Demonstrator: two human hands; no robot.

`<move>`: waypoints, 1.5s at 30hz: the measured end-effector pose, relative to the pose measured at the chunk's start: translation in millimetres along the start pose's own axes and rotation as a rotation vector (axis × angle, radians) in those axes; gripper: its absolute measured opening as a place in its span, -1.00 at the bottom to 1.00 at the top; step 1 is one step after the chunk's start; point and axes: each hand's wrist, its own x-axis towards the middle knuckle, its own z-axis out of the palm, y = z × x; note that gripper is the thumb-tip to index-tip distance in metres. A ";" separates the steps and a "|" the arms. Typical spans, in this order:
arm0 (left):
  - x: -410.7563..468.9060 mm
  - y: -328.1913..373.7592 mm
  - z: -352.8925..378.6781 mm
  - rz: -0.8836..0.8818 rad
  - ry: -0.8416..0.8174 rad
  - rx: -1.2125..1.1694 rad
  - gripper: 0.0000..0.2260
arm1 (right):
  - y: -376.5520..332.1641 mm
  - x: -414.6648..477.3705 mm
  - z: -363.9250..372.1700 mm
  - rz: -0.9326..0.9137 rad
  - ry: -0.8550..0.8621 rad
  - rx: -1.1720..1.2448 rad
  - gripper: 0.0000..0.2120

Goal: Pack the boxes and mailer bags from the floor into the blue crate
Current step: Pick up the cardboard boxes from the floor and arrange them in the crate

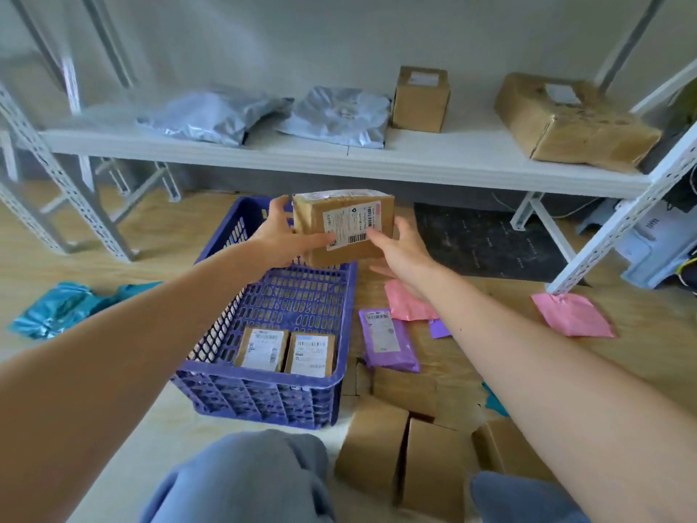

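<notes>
Box (343, 226) above blue crate (256, 402), pinched in left grip (281, 237), right grip (401, 249) touching

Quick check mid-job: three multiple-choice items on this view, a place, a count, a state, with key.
1. The purple mailer is: A in the crate; B on the shelf; C on the floor right of the crate.
2. Count of small boxes in the crate: A none; B two; C four.
3. The left hand: A grips the held box; B empty; C rests on the crate.
Key: 1 C, it lies beside the crate's right wall. 2 B, two sit side by side at the near end. 3 A, it clasps the box's left side.
</notes>
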 end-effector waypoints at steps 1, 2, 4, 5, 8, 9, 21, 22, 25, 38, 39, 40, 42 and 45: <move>-1.9 -4.6 -8.5 0.003 0.010 -0.009 -0.10 | -1.9 1.8 10.6 -0.007 -0.018 -0.008 -0.47; -3.1 -9.6 -16.3 0.005 0.007 -0.012 -0.10 | -3.4 4.1 20.8 -0.015 -0.034 -0.015 -0.47; -3.2 -21.6 -31.6 -0.013 0.004 -0.026 -0.14 | -4.0 10.7 40.9 -0.022 -0.062 0.008 -0.51; -2.5 -28.5 -38.7 -0.031 0.014 -0.047 -0.18 | -2.4 15.5 50.6 -0.019 -0.073 0.015 -0.54; 2.5 -51.9 -57.3 -0.090 0.061 -0.046 -0.27 | 7.5 32.6 80.9 0.006 -0.101 -0.013 -0.58; 4.6 -60.5 -62.5 -0.110 0.075 -0.039 -0.28 | 11.3 38.4 90.8 0.012 -0.111 -0.027 -0.58; 41.1 -165.2 -92.3 -0.286 0.084 0.109 -0.73 | 68.1 98.0 193.3 0.077 -0.287 -0.204 -0.58; 45.4 -172.1 -92.4 -0.297 0.076 0.126 -0.72 | 75.1 102.1 199.3 0.094 -0.297 -0.208 -0.58; 54.8 -188.5 -90.7 -0.323 0.036 0.216 -0.62 | 96.0 110.6 213.9 0.132 -0.319 -0.236 -0.56; 87.3 -209.4 -78.6 -0.339 -0.182 0.713 -0.64 | 157.9 139.2 237.2 0.326 -0.453 -0.123 -0.42; 89.4 -210.7 -77.2 -0.350 -0.190 0.724 -0.62 | 161.9 141.1 237.8 0.341 -0.456 -0.113 -0.41; 91.4 -212.1 -76.2 -0.361 -0.196 0.728 -0.60 | 166.4 143.3 238.7 0.354 -0.460 -0.098 -0.41; 94.5 -213.5 -74.3 -0.374 -0.207 0.732 -0.59 | 172.5 146.8 240.4 0.384 -0.480 -0.077 -0.39; 97.8 -213.0 -71.2 -0.381 -0.210 0.731 -0.61 | 177.6 152.2 242.1 0.412 -0.496 -0.064 -0.37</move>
